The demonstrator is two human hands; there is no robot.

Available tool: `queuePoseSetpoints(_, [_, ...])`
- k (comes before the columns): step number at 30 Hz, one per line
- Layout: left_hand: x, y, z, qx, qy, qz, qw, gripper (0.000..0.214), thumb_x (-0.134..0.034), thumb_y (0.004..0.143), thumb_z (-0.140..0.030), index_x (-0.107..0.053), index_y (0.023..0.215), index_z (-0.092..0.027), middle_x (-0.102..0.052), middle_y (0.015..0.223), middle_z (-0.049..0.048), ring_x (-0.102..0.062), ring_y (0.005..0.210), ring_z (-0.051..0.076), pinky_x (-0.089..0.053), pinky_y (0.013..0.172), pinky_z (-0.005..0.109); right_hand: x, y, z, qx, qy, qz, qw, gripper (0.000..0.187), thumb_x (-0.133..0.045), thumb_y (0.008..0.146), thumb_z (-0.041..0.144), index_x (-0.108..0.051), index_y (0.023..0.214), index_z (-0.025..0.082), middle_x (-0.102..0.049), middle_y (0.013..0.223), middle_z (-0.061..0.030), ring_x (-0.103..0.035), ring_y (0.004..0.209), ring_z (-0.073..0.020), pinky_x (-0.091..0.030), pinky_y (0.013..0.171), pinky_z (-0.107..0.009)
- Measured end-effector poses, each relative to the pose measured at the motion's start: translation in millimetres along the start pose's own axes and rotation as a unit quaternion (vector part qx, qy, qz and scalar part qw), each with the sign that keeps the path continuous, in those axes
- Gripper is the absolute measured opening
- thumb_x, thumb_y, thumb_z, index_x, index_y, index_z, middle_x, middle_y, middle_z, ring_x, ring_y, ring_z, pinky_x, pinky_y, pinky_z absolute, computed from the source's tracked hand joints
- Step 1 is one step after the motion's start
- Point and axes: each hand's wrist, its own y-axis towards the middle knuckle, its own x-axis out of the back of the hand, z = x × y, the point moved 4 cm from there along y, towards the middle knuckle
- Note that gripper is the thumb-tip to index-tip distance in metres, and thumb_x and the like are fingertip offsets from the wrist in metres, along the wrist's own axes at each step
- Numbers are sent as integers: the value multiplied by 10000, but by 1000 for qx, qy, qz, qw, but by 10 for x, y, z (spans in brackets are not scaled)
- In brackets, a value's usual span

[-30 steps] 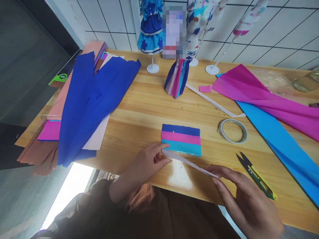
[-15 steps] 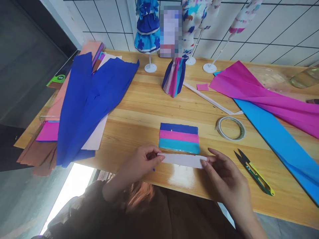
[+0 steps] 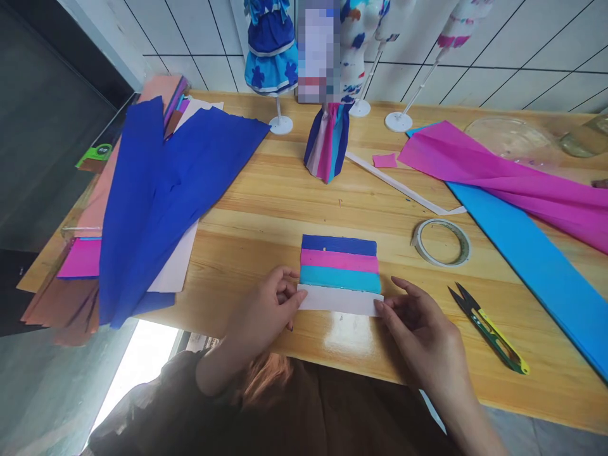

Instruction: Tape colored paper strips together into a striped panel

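Note:
A white paper strip (image 3: 339, 300) is stretched level between my two hands, along the lower edge of a striped paper piece (image 3: 339, 260) on the table. That piece has dark blue, pink and turquoise bands. My left hand (image 3: 270, 307) pinches the strip's left end between thumb and fingers. At the other end, my right hand (image 3: 420, 326) pinches it with the thumb on top. The strip's upper edge meets or slightly overlaps the turquoise band; which one I cannot tell. Yellow-and-green thread snips (image 3: 489, 329) lie to the right of my right hand.
A tape roll (image 3: 441, 242) lies above the snips. Pink crepe paper (image 3: 498, 171) and blue crepe paper (image 3: 527, 253) cover the right side; dark blue crepe paper (image 3: 175, 177) covers the left. Behind stand a striped little skirt (image 3: 327, 142) and a blue doll dress (image 3: 272, 54) on a stand.
My hands have brought the white strip up against the turquoise band and straightened it. The gap at its left end has closed. The view has shifted slightly.

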Motion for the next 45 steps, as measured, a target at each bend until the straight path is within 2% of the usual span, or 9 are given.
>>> queuePoseSetpoints(6, [-22, 12, 4, -10, 21, -23, 999, 216, -507, 817, -345, -434, 993, -243, -493, 617, -90, -463, 428, 55, -389, 427, 174, -4, 11, 11, -1, -2, -3, 1000, 438, -593, 767, 382, -515, 1166, 219, -625, 778, -11, -603, 684, -139, -501, 642, -265])
queuePoseSetpoints(19, [-18, 19, -40, -10, 60, -27, 998, 239, -503, 808, -339, -437, 1011, -232, -497, 648, -73, -476, 469, 70, -399, 439, 186, 25, 10, -56, -20, 7, -7, 1000, 475, -606, 745, 402, -528, 1169, 203, -648, 780, -29, -636, 740, -167, -528, 659, -276])
queuePoseSetpoints(25, [-13, 22, -83, -11, 89, -46, 995, 246, -498, 800, -318, -460, 1021, -216, -514, 650, -58, -487, 504, 83, -391, 494, 205, 7, 47, -57, -25, 28, 3, 999, 485, -620, 730, 395, -531, 1162, 193, -642, 750, -24, -621, 646, -147, -535, 620, -265])
queuePoseSetpoints(34, [-16, 27, -87, -19, 119, -58, 991, 245, -491, 801, -330, -476, 1023, -226, -499, 640, -58, -474, 505, 85, -377, 493, 208, 11, 66, -36, -43, 4, 5, 999, 470, -622, 716, 421, -551, 1124, 199, -639, 733, -13, -618, 634, -141, -525, 602, -246])
queuePoseSetpoints(45, [-31, 34, -81, -8, 121, -63, 991, 242, -486, 798, -316, -482, 1025, -230, -477, 616, -60, -463, 515, 96, -366, 481, 204, 3, 81, -25, -21, 0, 14, 1000, 441, -615, 736, 400, -546, 1121, 197, -631, 726, -16, -621, 662, -150, -518, 574, -240])
